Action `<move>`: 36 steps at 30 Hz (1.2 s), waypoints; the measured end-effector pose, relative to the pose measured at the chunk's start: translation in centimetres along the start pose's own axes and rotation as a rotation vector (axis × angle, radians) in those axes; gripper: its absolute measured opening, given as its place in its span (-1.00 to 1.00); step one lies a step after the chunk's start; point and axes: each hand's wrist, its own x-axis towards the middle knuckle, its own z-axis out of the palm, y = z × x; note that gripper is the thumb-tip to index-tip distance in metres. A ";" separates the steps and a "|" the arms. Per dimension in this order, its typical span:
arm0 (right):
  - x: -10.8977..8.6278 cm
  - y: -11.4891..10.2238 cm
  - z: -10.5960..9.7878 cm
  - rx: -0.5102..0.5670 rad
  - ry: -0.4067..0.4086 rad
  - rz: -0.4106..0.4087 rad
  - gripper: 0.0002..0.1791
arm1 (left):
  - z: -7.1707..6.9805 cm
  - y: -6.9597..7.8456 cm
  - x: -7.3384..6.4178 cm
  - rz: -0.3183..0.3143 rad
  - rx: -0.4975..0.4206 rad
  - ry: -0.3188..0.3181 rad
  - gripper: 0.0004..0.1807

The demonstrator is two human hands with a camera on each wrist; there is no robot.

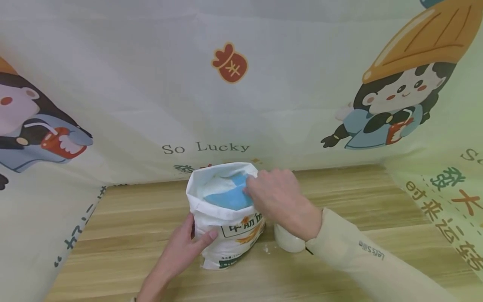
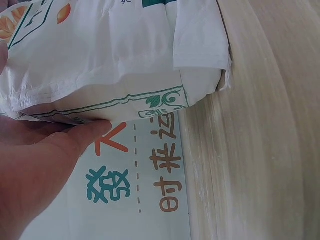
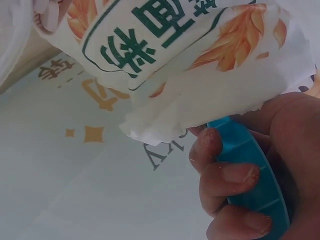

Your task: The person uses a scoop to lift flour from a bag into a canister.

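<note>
A white flour bag stands upright on the wooden table, its top rolled open and white flour visible inside. My left hand holds the bag's left side, thumb on the front and fingers round the side; the left wrist view shows those fingers against the bag. My right hand grips the ridged handle of a blue scoop at the bag's right rim. The scoop's broad blue part is inside the bag mouth, its lower edge hidden by the rim.
A white rounded container stands right of the bag, partly hidden under my right wrist. Small white specks of spilled powder lie between them. Printed cloth hangs behind and along both sides of the wooden table.
</note>
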 end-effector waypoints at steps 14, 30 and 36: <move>-0.6 1.2 1.9 0.085 0.127 -0.047 -0.78 | 0.0 -0.4 -0.2 0.088 0.036 0.043 -0.38; -1.2 2.2 3.1 0.139 0.235 -0.104 -0.77 | -0.1 -0.4 -0.1 0.104 -0.004 0.019 -0.30; -1.2 2.4 3.2 0.177 0.260 -0.114 -0.75 | -0.1 -0.4 -0.3 0.088 -0.009 0.018 -0.32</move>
